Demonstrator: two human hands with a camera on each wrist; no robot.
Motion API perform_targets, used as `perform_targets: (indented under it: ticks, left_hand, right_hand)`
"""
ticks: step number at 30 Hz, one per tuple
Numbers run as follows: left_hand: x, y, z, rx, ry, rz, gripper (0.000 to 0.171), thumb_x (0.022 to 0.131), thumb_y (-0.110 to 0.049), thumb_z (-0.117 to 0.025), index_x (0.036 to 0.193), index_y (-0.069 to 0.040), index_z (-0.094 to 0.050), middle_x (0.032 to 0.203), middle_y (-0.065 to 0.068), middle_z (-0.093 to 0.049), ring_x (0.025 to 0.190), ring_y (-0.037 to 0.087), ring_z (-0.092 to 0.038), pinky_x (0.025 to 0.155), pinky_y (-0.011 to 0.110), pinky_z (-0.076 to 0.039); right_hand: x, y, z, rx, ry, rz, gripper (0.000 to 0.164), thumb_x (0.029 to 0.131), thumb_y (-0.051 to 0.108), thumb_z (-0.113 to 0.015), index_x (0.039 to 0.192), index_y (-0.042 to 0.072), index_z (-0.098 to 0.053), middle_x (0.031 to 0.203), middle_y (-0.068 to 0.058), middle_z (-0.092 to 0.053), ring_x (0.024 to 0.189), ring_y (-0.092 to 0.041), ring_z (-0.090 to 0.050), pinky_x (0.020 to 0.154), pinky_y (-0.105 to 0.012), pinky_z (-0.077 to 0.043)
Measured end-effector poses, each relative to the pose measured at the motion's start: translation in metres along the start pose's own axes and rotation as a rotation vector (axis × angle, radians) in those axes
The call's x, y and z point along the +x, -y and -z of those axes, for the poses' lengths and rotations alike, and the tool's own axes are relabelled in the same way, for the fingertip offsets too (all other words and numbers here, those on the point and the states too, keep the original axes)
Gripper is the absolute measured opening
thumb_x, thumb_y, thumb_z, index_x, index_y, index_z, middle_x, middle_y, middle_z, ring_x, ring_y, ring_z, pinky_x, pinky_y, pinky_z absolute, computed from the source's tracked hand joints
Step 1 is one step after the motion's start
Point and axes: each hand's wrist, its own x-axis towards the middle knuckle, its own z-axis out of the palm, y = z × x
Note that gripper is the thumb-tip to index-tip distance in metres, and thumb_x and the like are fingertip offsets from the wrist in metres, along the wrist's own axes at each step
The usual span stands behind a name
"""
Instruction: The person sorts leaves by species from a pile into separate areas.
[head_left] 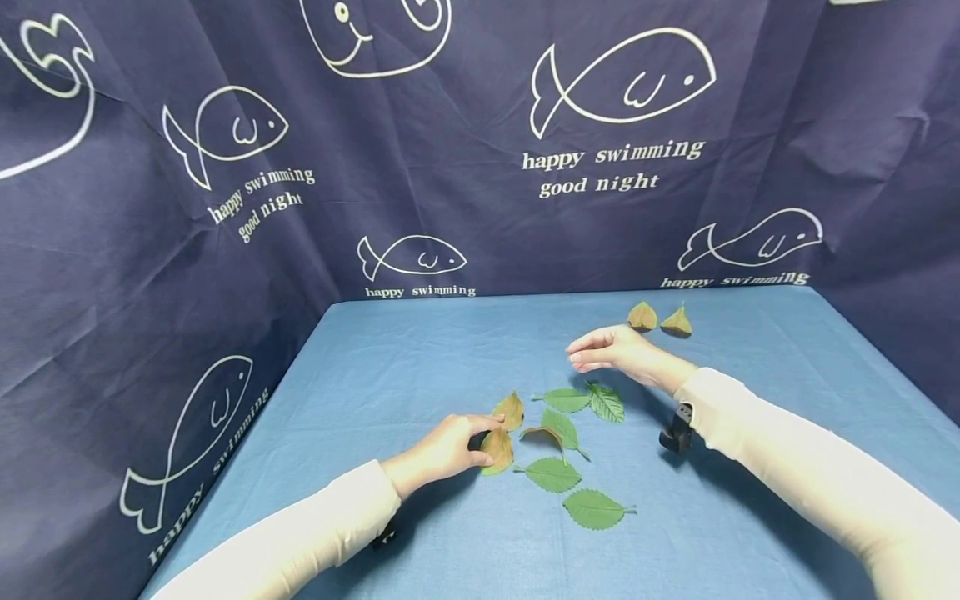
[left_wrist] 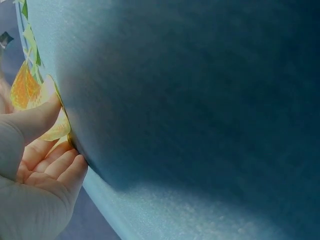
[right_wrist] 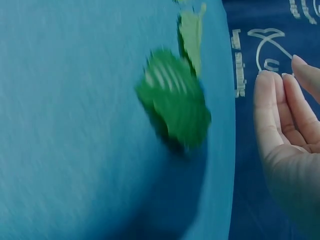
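The left hand (head_left: 446,452) is pinching a brown leaf (head_left: 502,448) that tight squeezing could crease, the right hand (head_left: 626,352) hovering relaxed, empty.

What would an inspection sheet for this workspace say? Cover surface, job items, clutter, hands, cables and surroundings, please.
Surface: blue table covering, lightly creased.
Job's things: five green leaves at mid-table; a curled brownish leaf against one of them; two yellow-brown leaves near the far edge; two more, the upper one and the lower one, at the left hand.
Clutter: nothing seen.
Left hand: holds the lower one between thumb and fingers.
Right hand: above the table, nothing seen in it; black wrist device below the sleeve cuff.
Cables: nothing seen.
Surroundings: dark blue curtain with white fish outlines and lettering.
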Motion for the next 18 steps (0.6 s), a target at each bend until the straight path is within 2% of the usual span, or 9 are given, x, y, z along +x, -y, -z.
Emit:
perform_targets:
  ticks: [8,13,18]
  left_hand:
    - [-0.002,-0.005,0.002,0.000,0.003,0.005,0.051,0.085,-0.015,-0.074,0.134,-0.012,-0.059,0.145,0.002,-0.052,0.133,0.024,-0.049,0.105,0.040,-0.046]
    - [-0.003,-0.007,0.002,0.003,0.004,0.010,0.051,0.086,-0.015,-0.074,0.134,-0.011,-0.059,0.145,0.002,-0.052,0.133,0.025,-0.049,0.105,0.041,-0.046]
    - [-0.002,-0.006,0.003,-0.007,0.001,0.009,0.051,0.085,-0.014,-0.074,0.134,-0.011,-0.059,0.145,0.003,-0.052,0.133,0.025,-0.048,0.106,0.041,-0.045]
  right_hand:
    - [-0.007,0.000,-0.020,-0.027,0.029,-0.008,0.046,0.089,0.012,-0.070,0.124,-0.015,-0.056,0.113,-0.019,-0.070,0.098,-0.028,-0.070,0.091,-0.035,-0.056]
    - [-0.010,0.001,-0.030,-0.038,0.035,-0.015,0.045,0.088,0.013,-0.071,0.122,-0.013,-0.059,0.113,-0.020,-0.070,0.097,-0.027,-0.070,0.093,-0.039,-0.054]
    - [-0.013,0.004,-0.038,-0.075,0.057,-0.032,0.044,0.087,0.018,-0.073,0.119,-0.010,-0.063,0.112,-0.017,-0.071,0.099,-0.027,-0.070,0.096,-0.042,-0.053]
